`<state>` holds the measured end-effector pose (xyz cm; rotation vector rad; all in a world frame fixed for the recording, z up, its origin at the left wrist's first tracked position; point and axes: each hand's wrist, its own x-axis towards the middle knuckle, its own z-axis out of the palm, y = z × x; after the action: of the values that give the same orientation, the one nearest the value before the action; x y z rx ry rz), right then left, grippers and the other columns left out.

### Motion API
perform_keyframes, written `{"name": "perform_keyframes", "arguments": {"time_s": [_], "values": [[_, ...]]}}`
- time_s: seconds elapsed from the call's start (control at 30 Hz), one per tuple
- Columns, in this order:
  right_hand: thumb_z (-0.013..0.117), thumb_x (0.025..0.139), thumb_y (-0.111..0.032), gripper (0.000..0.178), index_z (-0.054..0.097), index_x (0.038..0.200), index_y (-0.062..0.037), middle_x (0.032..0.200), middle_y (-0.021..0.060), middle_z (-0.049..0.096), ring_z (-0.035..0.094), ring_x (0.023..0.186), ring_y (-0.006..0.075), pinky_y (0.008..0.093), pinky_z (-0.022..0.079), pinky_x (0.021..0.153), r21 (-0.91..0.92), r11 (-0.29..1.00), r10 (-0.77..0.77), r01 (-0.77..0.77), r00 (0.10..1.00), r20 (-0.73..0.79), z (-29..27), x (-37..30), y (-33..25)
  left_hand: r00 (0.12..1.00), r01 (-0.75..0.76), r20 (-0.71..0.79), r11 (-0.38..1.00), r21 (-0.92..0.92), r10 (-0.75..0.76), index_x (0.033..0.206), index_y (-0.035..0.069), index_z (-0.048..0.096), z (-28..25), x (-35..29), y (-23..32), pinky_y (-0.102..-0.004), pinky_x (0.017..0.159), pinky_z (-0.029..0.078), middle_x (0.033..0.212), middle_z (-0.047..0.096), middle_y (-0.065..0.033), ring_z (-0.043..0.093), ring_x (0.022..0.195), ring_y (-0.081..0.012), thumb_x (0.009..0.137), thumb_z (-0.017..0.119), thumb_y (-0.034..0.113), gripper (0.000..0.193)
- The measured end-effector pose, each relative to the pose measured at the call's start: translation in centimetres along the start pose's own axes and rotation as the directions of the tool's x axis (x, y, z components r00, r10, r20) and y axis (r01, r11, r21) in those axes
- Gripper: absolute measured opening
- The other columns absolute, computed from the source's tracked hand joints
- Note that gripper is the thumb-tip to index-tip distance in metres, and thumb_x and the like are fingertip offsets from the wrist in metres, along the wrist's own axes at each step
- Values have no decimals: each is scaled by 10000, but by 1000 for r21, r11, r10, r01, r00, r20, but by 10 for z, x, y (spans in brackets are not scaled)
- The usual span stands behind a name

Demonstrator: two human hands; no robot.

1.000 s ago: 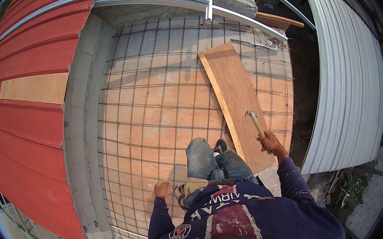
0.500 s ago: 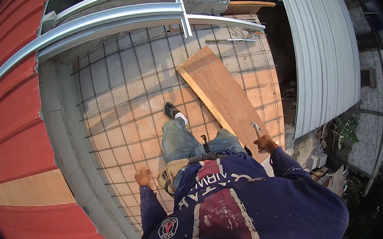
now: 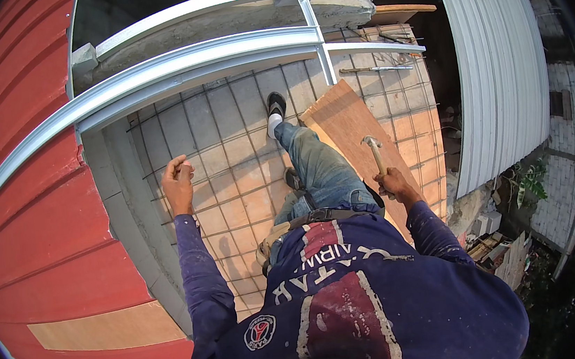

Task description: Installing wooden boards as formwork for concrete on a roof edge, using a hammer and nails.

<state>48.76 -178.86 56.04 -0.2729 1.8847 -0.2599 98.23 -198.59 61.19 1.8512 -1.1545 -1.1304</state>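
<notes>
My right hand (image 3: 394,182) is wrapped round the wooden handle of a hammer (image 3: 378,157). The hammer's metal head points up and away, above a wide plywood board (image 3: 350,118). Raised at the left, my left hand (image 3: 177,185) has its fingers curled in toward the thumb; whatever they may hold is too small to make out. Beneath that hand runs a grid of steel rebar (image 3: 233,161) over plywood and grey panels. One shoe (image 3: 275,103) is planted on the grid near the board's far end.
Silver metal beams (image 3: 218,50) cross at the far side, with an upright piece joining them. Red corrugated sheeting (image 3: 35,241) borders the left, beside a grey concrete ledge (image 3: 127,217). Grey corrugated roofing (image 3: 500,66) lies right, past a dark gap. A metal rod (image 3: 377,68) rests beyond the board.
I have stepped forward, one foot now farther along the grid. My left hand has risen and moved forward. The hammer has moved forward in my right hand.
</notes>
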Motion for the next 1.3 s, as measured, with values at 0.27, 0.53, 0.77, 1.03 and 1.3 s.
{"name": "perform_keyframes", "arguments": {"time_s": [0.27,0.53,0.77,1.03,1.3], "values": [[615,871,-152,208,485,939,-6,674,82,542,540,520,149,309,412,413,117,987,-106,110,994,-35,47,73,-154,974,-197,-18,883,425,226,1036,24,652,19,88,36,-353,835,493,958,643,-102,628,916,-228,850,650,121,210],[610,869,-116,165,484,900,-14,682,59,518,548,531,156,295,457,459,159,977,-143,140,990,6,48,98,-234,862,-422,164,501,755,479,1279,123,524,45,209,107,-531,1134,232,1370,432,-117,281,1375,-351,765,757,213,572],[609,848,-103,167,475,891,-14,675,54,517,530,491,140,287,427,421,194,967,-145,166,982,-120,40,102,-268,915,-404,341,455,794,216,1162,92,627,57,252,91,-587,1157,96,1314,498,-114,301,1372,-317,817,702,409,475],[597,878,-137,161,467,860,-45,645,36,497,495,467,124,267,434,422,354,935,41,22,984,-171,64,98,-269,812,-549,569,499,670,130,1127,67,635,99,281,90,-533,1052,330,1154,606,-144,527,1173,-311,806,660,535,568],[592,921,-219,226,456,826,-66,648,40,487,487,491,135,271,474,472,620,775,324,-121,919,-226,128,100,-310,586,-650,799,511,563,-136,1202,42,503,98,287,113,-403,783,518,1034,639,-132,646,910,-286,643,777,544,799]]}}
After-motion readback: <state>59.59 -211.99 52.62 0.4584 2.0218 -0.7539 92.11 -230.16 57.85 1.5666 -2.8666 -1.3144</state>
